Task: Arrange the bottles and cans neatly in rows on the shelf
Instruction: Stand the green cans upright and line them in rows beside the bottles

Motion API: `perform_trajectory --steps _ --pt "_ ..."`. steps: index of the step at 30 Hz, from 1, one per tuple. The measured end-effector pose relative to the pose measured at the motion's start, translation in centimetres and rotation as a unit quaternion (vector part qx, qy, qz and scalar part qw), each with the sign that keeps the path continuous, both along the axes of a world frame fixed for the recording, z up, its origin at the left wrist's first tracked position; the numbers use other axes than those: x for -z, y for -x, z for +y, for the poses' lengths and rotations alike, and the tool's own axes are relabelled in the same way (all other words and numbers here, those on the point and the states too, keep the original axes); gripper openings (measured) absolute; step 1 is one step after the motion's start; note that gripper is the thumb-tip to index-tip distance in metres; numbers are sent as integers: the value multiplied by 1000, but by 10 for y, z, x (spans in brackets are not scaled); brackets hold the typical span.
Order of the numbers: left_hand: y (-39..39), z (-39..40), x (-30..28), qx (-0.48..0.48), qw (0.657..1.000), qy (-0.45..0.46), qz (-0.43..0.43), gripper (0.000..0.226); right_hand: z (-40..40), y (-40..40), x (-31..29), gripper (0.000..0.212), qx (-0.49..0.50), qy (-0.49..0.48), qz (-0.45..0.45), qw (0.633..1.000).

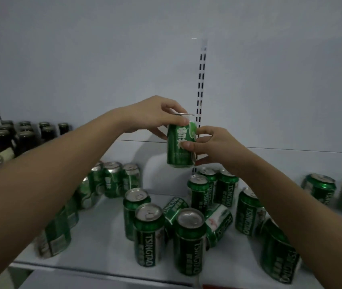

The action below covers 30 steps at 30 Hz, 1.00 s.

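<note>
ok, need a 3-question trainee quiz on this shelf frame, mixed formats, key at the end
1. True or false: the raised green aluminium can is held by both the left hand and the right hand.
2. Multiple choice: the dark glass bottles stand at the A) far left B) far right C) front centre of the white shelf.
3. Fill in: the green and white can in the middle cluster is lying on its ____ between upright cans.

Key: 1 true; 2 A; 3 side.
</note>
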State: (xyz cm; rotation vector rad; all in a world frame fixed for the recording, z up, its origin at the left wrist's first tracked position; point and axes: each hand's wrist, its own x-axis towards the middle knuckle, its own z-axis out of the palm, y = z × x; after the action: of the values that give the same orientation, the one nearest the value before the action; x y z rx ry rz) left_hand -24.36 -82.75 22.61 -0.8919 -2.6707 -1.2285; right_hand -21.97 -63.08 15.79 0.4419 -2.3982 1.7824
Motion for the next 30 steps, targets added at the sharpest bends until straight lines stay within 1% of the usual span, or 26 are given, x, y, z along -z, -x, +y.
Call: perform_trajectory --steps 4,6,9,11,14,20,24,27,30 --pt "2 -54 -7 -21 996 74 34 35 -59 9 1 51 -9 -20 -13 1000" --pt "4 -82 -7 -33 994 92 43 40 -89 16 1 54 -18 -36 -20 999" --pt "10 -124 2 -53 992 106 34 51 -132 28 6 58 -43 -71 -34 996" --pt "16 -146 12 -60 991 119 24 57 -156 36 11 56 -49 -106 -37 992" --pt "23 -170 30 -67 988 137 18 58 -183 47 19 53 -37 -142 -31 989" --pt "43 -194 59 -67 977 195 51 58 -209 60 31 42 -20 -216 -37 975" --pt "56 -200 77 -55 970 232 47 59 -221 68 41 41 -20 -266 -61 962" --pt "63 -200 88 -50 964 259 45 60 -228 76 51 30 -21 -293 -82 952" --pt "70 -197 97 -48 952 297 47 59 -232 84 58 26 -20 -317 -90 944"
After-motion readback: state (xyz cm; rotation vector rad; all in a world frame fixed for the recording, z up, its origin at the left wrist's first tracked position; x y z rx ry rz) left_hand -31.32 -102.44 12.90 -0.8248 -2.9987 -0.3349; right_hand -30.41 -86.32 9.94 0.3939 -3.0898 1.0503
